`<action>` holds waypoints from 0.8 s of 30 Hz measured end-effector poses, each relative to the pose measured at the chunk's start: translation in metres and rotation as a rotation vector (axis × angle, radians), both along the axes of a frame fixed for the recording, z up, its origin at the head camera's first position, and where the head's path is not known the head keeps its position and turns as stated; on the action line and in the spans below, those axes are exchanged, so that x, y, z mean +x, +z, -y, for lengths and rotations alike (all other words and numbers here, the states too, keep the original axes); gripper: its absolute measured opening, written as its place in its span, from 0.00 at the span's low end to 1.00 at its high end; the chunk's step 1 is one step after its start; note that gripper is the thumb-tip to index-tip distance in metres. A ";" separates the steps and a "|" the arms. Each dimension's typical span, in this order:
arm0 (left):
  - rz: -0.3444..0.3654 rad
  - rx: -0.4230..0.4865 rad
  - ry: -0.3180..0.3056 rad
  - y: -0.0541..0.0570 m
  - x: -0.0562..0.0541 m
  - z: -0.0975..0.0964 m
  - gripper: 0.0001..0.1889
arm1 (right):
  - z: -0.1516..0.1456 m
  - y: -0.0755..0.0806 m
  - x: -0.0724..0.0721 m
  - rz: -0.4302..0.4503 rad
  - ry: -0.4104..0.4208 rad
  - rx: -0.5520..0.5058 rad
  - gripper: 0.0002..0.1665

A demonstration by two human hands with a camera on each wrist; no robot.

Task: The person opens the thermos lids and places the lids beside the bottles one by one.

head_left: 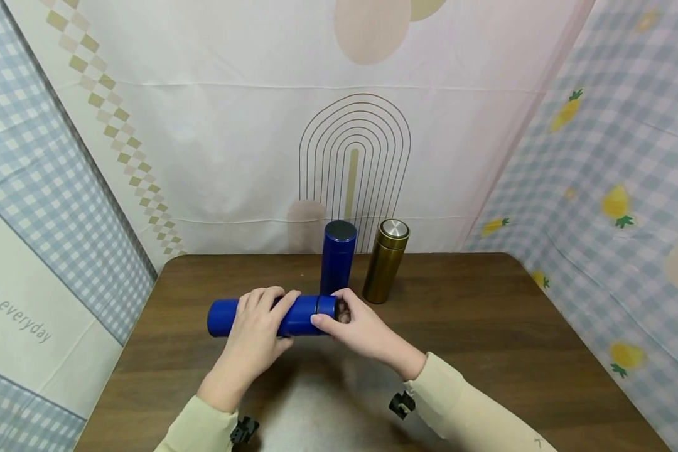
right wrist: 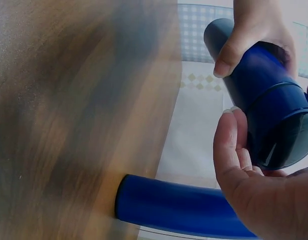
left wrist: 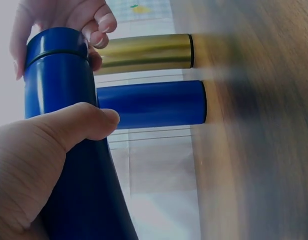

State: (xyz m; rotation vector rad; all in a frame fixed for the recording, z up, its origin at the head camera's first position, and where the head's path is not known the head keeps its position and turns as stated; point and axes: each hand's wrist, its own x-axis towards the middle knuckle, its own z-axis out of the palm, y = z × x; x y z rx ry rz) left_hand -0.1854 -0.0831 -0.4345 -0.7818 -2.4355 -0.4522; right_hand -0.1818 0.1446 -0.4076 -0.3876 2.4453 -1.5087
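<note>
A blue vacuum flask (head_left: 301, 321) lies sideways in the air over the table, held between both hands. My left hand (head_left: 253, 336) wraps round its body from above; in the left wrist view the thumb (left wrist: 86, 120) lies along its side. At the capped end, my right hand (head_left: 367, 326) grips the cap with thumb and fingers on opposite sides. The dark end of the cap (right wrist: 288, 140) faces the right palm in the right wrist view. Behind the hands, a second blue flask (head_left: 338, 263) stands upright, its lower part partly covered by the held flask and right hand.
A gold flask (head_left: 383, 270) with a silver lid stands upright to the right of the standing blue one. Both are near the back of the brown wooden table (head_left: 486, 326). A white patterned cloth (head_left: 220, 157) hangs behind, with checked cloths at the sides.
</note>
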 end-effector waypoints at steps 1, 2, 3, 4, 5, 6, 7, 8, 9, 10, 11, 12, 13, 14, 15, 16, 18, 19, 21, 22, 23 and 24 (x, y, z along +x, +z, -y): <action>0.003 0.000 -0.001 0.000 0.000 0.000 0.44 | 0.000 0.000 0.000 0.004 0.007 -0.005 0.31; 0.005 -0.002 -0.003 0.000 0.000 0.000 0.43 | 0.000 -0.001 0.000 0.006 0.013 -0.011 0.31; 0.007 -0.004 -0.006 -0.001 0.000 0.001 0.43 | -0.001 -0.003 -0.001 0.008 0.019 -0.021 0.31; 0.009 -0.006 -0.008 -0.001 0.000 0.001 0.43 | -0.001 -0.004 -0.001 0.009 0.024 -0.032 0.32; 0.010 -0.007 -0.011 -0.001 0.000 0.001 0.43 | -0.001 -0.005 -0.001 0.009 0.026 -0.039 0.32; 0.012 -0.007 -0.014 -0.001 0.000 0.001 0.43 | -0.001 -0.006 -0.001 0.008 0.027 -0.043 0.32; 0.013 -0.007 -0.014 -0.001 0.000 0.000 0.43 | -0.002 -0.006 -0.001 0.003 0.027 -0.046 0.32; 0.014 -0.008 -0.014 -0.001 0.000 0.000 0.43 | -0.002 -0.007 -0.002 -0.001 0.028 -0.050 0.32; 0.016 -0.008 -0.012 -0.001 0.000 0.001 0.43 | -0.002 -0.007 -0.002 -0.006 0.028 -0.054 0.31; 0.019 -0.008 -0.010 -0.001 0.000 0.001 0.43 | -0.001 -0.007 -0.002 -0.011 0.028 -0.056 0.31; 0.024 -0.007 -0.008 -0.001 0.000 0.001 0.43 | -0.001 -0.008 -0.002 -0.016 0.027 -0.054 0.31; 0.029 -0.006 -0.007 -0.001 0.000 0.001 0.43 | -0.001 -0.008 -0.002 -0.024 0.029 -0.054 0.31; 0.036 -0.006 -0.004 0.000 0.000 0.001 0.43 | -0.001 -0.008 -0.002 -0.035 0.032 -0.056 0.31; 0.042 -0.006 -0.004 0.000 0.000 0.001 0.43 | -0.001 -0.008 -0.002 -0.047 0.035 -0.055 0.31; 0.050 -0.007 -0.003 0.000 0.000 0.001 0.43 | -0.001 -0.008 -0.002 -0.059 0.037 -0.053 0.31; 0.057 -0.007 -0.002 0.000 0.000 0.002 0.43 | -0.001 -0.007 -0.001 -0.070 0.039 -0.053 0.32; 0.070 -0.009 0.000 0.000 0.001 0.002 0.43 | -0.002 -0.007 -0.001 -0.090 0.042 -0.050 0.32; 0.074 -0.008 0.000 0.000 0.001 0.002 0.43 | -0.002 -0.006 -0.001 -0.097 0.044 -0.048 0.32; 0.079 -0.007 0.001 0.001 0.001 0.002 0.43 | -0.002 -0.006 0.000 -0.102 0.050 -0.041 0.33; 0.079 -0.006 0.001 0.000 0.001 0.003 0.43 | -0.002 -0.005 0.001 -0.104 0.053 -0.033 0.33; 0.080 -0.005 0.000 0.000 0.001 0.003 0.42 | -0.003 -0.005 0.001 -0.106 0.058 -0.027 0.33; 0.081 -0.003 -0.001 0.000 0.001 0.003 0.42 | -0.003 -0.005 0.001 -0.108 0.064 -0.019 0.33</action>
